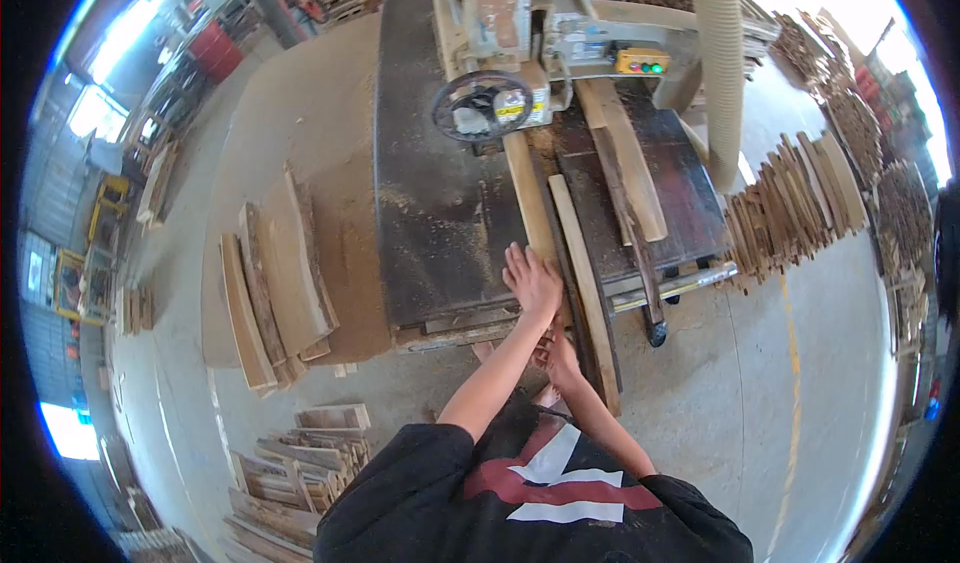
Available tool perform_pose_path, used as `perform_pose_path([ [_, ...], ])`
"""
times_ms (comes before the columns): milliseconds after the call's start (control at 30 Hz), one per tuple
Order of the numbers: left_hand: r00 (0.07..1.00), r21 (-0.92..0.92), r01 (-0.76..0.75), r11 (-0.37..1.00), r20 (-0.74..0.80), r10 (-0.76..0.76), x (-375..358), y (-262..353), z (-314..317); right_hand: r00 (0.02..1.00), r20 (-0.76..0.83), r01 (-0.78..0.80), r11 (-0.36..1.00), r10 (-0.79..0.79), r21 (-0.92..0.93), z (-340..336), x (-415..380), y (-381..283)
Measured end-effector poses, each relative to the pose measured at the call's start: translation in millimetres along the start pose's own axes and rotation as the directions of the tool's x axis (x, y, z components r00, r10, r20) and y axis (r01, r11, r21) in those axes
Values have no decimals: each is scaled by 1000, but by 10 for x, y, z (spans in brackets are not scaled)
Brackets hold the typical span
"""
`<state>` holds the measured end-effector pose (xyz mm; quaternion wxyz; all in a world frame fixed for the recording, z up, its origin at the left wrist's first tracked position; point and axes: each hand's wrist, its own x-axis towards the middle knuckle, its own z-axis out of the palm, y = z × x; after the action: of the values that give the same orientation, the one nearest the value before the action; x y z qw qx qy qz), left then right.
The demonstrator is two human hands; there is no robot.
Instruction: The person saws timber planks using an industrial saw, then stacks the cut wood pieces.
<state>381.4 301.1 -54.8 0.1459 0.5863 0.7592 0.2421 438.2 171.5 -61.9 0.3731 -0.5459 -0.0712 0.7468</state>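
Note:
A long, light wooden board (530,193) lies on the dark saw table (430,213), its far end under the machine head with the black handwheel (482,105). My left hand (533,281) rests flat on top of this board, fingers stretched forward. Just behind it, at the board's near end, my right hand (558,353) is closed with curled fingers, partly hidden by my left wrist. A narrow wooden strip (580,273) runs along the board's right side, beside a dark guide rail.
More boards (625,163) lie on the table's right part, near a ribbed hose (718,73) and a yellow button box (642,61). Several planks (290,273) rest at left on a sawdust-covered surface. Wood stacks (795,203) stand at right; offcuts (300,463) lie lower left.

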Motion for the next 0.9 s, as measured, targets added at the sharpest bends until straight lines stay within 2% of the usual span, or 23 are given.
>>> perform_pose_path([
  [33,1000,10,-4,1000,25,4,116,1,6,1000,8,-14,1000,14,-14,70,57,-96],
  [100,1000,36,-31,999,-3,31,342,-16,22,996,-83,22,996,-29,-92,222,151,-320],
  [133,999,26,-34,999,-3,34,456,-8,36,980,-148,115,987,-131,-114,293,279,-337],
  [233,999,-8,-41,999,-12,41,753,7,40,971,-203,91,982,-124,-166,451,521,-542],
  [367,999,-25,-34,999,-5,34,1119,38,23,973,-197,79,979,-117,-191,684,567,-799],
  [433,1000,-25,-19,999,0,19,1295,45,36,975,-204,69,992,-90,-109,772,668,-936],
  [500,999,-62,-31,998,-37,28,1508,44,79,977,-190,73,988,-99,-137,820,811,-1016],
  [567,997,-46,-5,999,-72,2,1723,119,131,941,-271,120,950,-201,-288,911,1001,-1134],
  [633,998,-138,-44,990,-61,35,1826,77,106,945,-305,44,967,-123,-251,1101,998,-1257],
  [667,998,-171,-16,985,-70,4,1926,89,119,945,-311,40,981,-100,-192,1126,1078,-1319],
  [700,997,-144,-42,989,-74,32,2016,64,123,948,-304,57,989,-97,-139,1161,1175,-1412],
  [800,996,-186,-40,982,-83,25,2224,-130,172,981,-173,82,994,-94,-72,1239,1353,-1594],
  [833,989,-255,-144,956,-1,149,2217,-276,127,983,-160,72,993,-87,-97,1266,1420,-1658],
  [867,959,-326,-236,915,71,273,2196,-454,35,963,-241,84,984,-121,-157,1353,1471,-1721],
  [900,969,-316,-212,925,52,240,2169,-684,-112,938,-309,93,971,-160,-221,1412,1558,-1769],
])
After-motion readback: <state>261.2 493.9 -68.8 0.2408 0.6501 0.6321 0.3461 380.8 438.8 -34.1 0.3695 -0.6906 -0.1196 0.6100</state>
